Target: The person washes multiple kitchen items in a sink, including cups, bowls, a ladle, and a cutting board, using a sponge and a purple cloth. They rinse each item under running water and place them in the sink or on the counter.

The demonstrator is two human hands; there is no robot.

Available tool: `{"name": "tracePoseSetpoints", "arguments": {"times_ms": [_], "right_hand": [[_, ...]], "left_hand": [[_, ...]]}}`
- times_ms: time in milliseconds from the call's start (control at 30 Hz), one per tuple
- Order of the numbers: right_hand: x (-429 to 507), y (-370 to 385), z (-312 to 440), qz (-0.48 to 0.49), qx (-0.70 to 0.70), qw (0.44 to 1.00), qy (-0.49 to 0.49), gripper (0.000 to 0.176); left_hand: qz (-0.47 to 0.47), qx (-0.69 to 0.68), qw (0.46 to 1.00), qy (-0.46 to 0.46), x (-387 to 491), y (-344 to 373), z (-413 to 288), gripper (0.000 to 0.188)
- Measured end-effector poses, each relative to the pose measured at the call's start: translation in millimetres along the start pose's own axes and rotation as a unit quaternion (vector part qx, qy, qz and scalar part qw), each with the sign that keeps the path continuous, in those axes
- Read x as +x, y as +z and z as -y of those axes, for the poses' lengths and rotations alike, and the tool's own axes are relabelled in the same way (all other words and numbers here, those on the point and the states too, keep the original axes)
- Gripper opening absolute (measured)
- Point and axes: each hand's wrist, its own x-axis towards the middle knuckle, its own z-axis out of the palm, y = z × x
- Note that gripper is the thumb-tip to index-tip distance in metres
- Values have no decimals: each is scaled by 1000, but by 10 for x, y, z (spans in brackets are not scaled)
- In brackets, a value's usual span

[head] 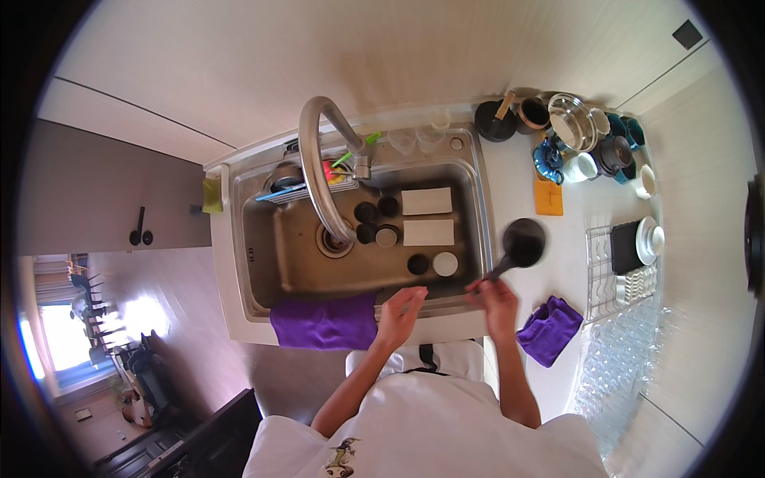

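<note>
My right hand [495, 302] grips the handle of a dark ladle-like utensil [524, 242], its round head over the counter right of the sink. My left hand [401, 315] is raised above the sink's front edge, fingers slightly bent, holding nothing. Inside the stainless steel sink [311, 275] lie two white rectangular plates [428, 232], several small dark cups [365, 211] and a small round white dish [445, 264]. A curved metal faucet [312, 161] arches over the drain. A purple cloth [326, 322] hangs over the front rim.
Pots, a glass bowl [572, 122], a blue teapot [547, 160] and cups crowd the back right counter. An orange square [548, 198] lies before them. Farther right stand a wire rack [597, 269] and many clear glasses [621, 352]. Another purple cloth [550, 331] lies beside my right hand.
</note>
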Motion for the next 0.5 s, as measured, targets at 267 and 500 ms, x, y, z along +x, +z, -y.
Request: {"name": "tracePoseSetpoints", "arguments": {"times_ms": [267, 500], "right_hand": [[-302, 1004, -886, 204, -129, 965, 105, 22], [-60, 1641, -1282, 300, -413, 859, -38, 28]], "left_hand": [[-71, 63, 993, -69, 192, -425, 91, 37], [-54, -41, 995, -74, 742, -1482, 980, 17]]}}
